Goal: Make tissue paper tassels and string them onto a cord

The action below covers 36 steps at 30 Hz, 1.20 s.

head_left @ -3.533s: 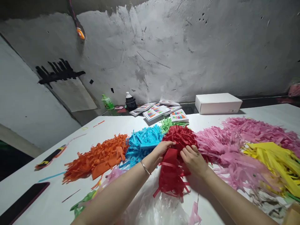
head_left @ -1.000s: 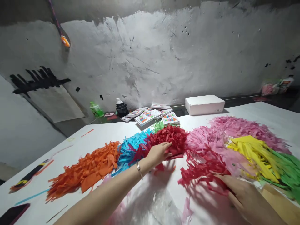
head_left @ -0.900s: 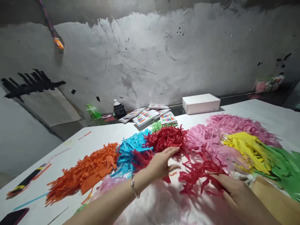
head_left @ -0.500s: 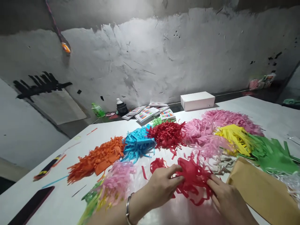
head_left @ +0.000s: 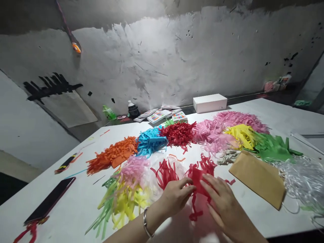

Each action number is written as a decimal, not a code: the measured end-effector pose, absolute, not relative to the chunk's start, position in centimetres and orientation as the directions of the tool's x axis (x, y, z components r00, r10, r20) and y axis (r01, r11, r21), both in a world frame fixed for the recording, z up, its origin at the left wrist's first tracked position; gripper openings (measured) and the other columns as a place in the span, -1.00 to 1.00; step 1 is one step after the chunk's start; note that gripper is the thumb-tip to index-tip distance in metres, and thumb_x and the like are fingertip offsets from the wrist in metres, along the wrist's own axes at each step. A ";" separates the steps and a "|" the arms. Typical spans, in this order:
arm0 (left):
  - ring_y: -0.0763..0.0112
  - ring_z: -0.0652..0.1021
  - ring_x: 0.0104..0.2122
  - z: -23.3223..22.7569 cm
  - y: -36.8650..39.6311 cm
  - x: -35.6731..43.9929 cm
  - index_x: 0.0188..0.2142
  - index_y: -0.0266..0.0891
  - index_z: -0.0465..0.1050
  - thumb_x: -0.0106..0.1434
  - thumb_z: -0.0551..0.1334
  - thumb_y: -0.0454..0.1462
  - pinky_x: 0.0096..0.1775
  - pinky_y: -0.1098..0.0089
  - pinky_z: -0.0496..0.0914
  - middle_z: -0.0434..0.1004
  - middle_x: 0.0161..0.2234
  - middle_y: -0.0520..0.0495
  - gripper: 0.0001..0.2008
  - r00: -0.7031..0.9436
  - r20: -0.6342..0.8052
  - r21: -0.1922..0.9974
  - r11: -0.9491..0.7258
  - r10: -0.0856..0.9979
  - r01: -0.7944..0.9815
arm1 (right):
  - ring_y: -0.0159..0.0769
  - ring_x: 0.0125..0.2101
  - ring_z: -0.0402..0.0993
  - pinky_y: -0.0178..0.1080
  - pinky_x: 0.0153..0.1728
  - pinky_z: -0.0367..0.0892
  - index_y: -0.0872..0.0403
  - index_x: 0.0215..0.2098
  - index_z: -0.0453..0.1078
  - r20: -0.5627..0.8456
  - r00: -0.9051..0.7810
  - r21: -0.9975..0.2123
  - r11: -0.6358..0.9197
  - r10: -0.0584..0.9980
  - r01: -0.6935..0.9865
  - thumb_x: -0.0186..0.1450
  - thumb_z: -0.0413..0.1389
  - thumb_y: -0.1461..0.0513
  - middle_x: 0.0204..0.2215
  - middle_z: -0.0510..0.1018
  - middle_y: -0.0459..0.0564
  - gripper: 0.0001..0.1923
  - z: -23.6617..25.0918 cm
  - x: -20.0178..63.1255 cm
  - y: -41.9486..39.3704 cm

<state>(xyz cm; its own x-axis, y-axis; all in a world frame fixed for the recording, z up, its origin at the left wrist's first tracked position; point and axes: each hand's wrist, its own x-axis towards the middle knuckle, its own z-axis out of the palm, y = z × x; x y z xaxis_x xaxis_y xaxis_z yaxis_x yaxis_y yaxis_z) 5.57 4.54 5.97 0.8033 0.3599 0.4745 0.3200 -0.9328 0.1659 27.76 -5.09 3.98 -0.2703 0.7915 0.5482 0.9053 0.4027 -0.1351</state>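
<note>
Two hands work one thin red fringe at the near edge of the white table, in front of the red pile. It could tear, or snag the pink and yellow fringes beside it, if pulled hard. The left hand pinches its folded top; the right hand lies flat, fingers spread on it. Its cut strips splay loosely.

No text, label, brand or number could be read anywhere. The printed cards at the far edge of the worktop showed only coloured triangle patterns, their print too small to make out, and the white box beside them bore a tiny, illegible mark.
</note>
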 end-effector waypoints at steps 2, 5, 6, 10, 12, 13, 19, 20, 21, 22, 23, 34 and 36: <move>0.38 0.61 -0.36 5.7 3.9 5.4 -0.06 -0.19 0.45 0.42 0.08 -0.34 -0.38 0.46 0.44 0.59 -0.17 -0.17 -0.79 0.807 0.480 0.168 -0.939 0.344 0.300 | -0.16 0.12 0.46 0.04 0.16 0.34 0.07 0.17 0.37 0.618 -0.278 -0.113 0.432 0.736 0.895 0.18 -0.06 0.45 0.12 0.53 0.04 -0.39 3.3 26.3 -4.4; 0.42 0.60 -0.38 5.2 3.2 4.6 -0.06 -0.18 0.44 0.42 0.10 -0.35 -0.39 0.50 0.44 0.58 -0.20 -0.14 -0.81 0.759 0.529 0.213 -0.925 0.380 0.315 | -0.23 -0.02 0.56 -0.01 0.15 0.35 0.12 0.05 0.46 0.677 -0.237 -0.100 0.407 0.696 0.908 0.23 -0.11 0.50 -0.03 0.63 0.04 -0.48 1.2 26.8 -4.1; 0.42 0.60 -0.37 5.0 3.0 4.1 -0.06 -0.18 0.44 0.42 0.11 -0.35 -0.39 0.51 0.45 0.57 -0.21 -0.13 -0.82 0.725 0.558 0.234 -0.915 0.404 0.329 | -0.20 0.02 0.53 0.01 0.16 0.34 0.16 0.08 0.44 0.695 -0.224 -0.094 0.396 0.683 0.913 0.26 -0.12 0.50 0.00 0.61 0.09 -0.49 0.4 27.4 -4.4; 0.39 0.58 -0.30 4.4 2.8 2.2 -0.08 -0.21 0.41 0.41 0.13 -0.37 -0.32 0.46 0.49 0.50 -0.25 -0.12 -0.86 0.557 0.667 0.304 -0.863 0.495 0.404 | -0.10 0.18 0.38 0.04 0.21 0.27 0.26 0.14 0.41 0.747 -0.274 0.001 0.411 0.606 0.912 0.29 -0.13 0.52 0.11 0.51 0.21 -0.48 -2.0 29.5 -6.3; 0.38 0.56 -0.27 4.2 2.9 1.6 -0.07 -0.22 0.40 0.41 0.13 -0.39 -0.28 0.42 0.50 0.47 -0.25 -0.11 -0.85 0.476 0.694 0.337 -0.828 0.540 0.449 | -0.17 0.12 0.45 -0.05 0.18 0.31 0.21 0.04 0.49 0.737 -0.327 0.048 0.436 0.592 0.899 0.27 -0.14 0.53 0.04 0.58 0.15 -0.49 -2.9 29.9 -7.1; 0.36 0.56 -0.26 4.1 2.9 1.5 -0.07 -0.22 0.40 0.40 0.13 -0.40 -0.27 0.40 0.50 0.46 -0.24 -0.12 -0.84 0.447 0.696 0.356 -0.811 0.562 0.465 | -0.22 0.08 0.49 -0.10 0.16 0.34 0.19 0.00 0.52 0.726 -0.344 0.060 0.444 0.595 0.894 0.25 -0.14 0.53 0.00 0.61 0.12 -0.48 -3.3 30.1 -7.3; 0.05 0.49 0.00 4.3 -0.3 2.8 -0.05 -0.18 0.46 0.32 0.22 -0.33 0.06 -0.10 0.38 0.51 -0.02 -0.23 -0.78 0.503 0.647 0.176 -0.754 0.573 0.633 | -0.19 0.06 0.50 -0.09 0.13 0.38 0.21 0.01 0.51 0.699 -0.363 0.078 0.438 0.616 0.895 0.27 -0.13 0.50 0.02 0.60 0.12 -0.52 -4.0 29.9 -8.1; 0.03 0.46 0.07 4.3 -1.4 3.3 -0.01 -0.19 0.45 0.32 0.21 -0.34 0.14 -0.15 0.30 0.50 0.02 -0.24 -0.75 0.527 0.649 0.140 -0.766 0.549 0.627 | -0.17 0.08 0.49 -0.07 0.14 0.36 0.22 0.03 0.49 0.698 -0.354 0.072 0.431 0.623 0.900 0.29 -0.12 0.49 0.04 0.58 0.13 -0.53 -3.8 29.6 -8.3; 0.05 0.43 0.11 4.1 -2.4 3.8 0.03 -0.20 0.43 0.32 0.21 -0.34 0.20 -0.14 0.23 0.49 0.05 -0.25 -0.72 0.562 0.643 0.123 -0.795 0.520 0.594 | -0.15 0.09 0.48 -0.05 0.15 0.35 0.22 0.05 0.48 0.699 -0.343 0.062 0.424 0.628 0.904 0.30 -0.11 0.49 0.05 0.57 0.13 -0.53 -3.5 29.1 -8.5; 0.09 0.41 0.14 3.9 -3.4 4.4 0.08 -0.23 0.41 0.33 0.20 -0.32 0.24 -0.07 0.21 0.49 0.07 -0.25 -0.68 0.619 0.618 0.115 -0.834 0.485 0.540 | -0.15 0.10 0.46 -0.05 0.15 0.34 0.23 0.06 0.47 0.705 -0.333 0.049 0.426 0.626 0.904 0.30 -0.10 0.49 0.06 0.56 0.13 -0.54 -3.2 28.6 -8.7; 0.12 0.40 0.16 3.5 -4.1 5.1 0.12 -0.25 0.38 0.34 0.19 -0.30 0.25 0.00 0.23 0.50 0.08 -0.25 -0.64 0.682 0.578 0.114 -0.872 0.448 0.476 | -0.15 0.11 0.45 -0.06 0.16 0.34 0.23 0.05 0.46 0.715 -0.327 0.032 0.439 0.618 0.898 0.30 -0.09 0.49 0.06 0.56 0.13 -0.56 -2.9 28.1 -8.9; 0.30 0.58 -0.10 -0.6 -3.3 6.2 -0.06 -0.20 0.50 0.37 0.11 -0.43 0.36 0.01 -0.04 0.66 -0.13 -0.02 -0.75 0.709 0.468 0.345 -0.847 0.528 0.404 | -0.06 -0.14 0.56 0.27 0.23 0.07 0.14 -0.08 0.48 0.683 0.047 -0.236 0.159 0.729 0.959 0.37 -0.02 0.33 -0.16 0.66 0.08 -0.74 -2.8 29.2 -10.5; 0.30 0.58 -0.10 -0.1 -3.6 6.0 -0.07 -0.21 0.50 0.34 0.11 -0.45 0.37 0.01 -0.10 0.66 -0.14 -0.03 -0.73 0.699 0.462 0.355 -0.836 0.546 0.419 | -0.01 -0.15 0.56 0.32 0.18 0.12 0.15 -0.05 0.45 0.660 0.073 -0.147 0.033 0.748 0.989 0.37 -0.04 0.32 -0.12 0.64 0.13 -0.72 -2.3 31.5 -10.8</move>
<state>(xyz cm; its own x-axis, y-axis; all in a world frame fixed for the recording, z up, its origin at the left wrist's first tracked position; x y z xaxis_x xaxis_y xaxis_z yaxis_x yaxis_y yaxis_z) 5.98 -3.59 -0.12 0.6987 0.5461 0.4621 0.4186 -0.8359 0.3549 31.45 -10.84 -2.31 0.0734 0.7477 0.6600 0.9885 0.0331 -0.1474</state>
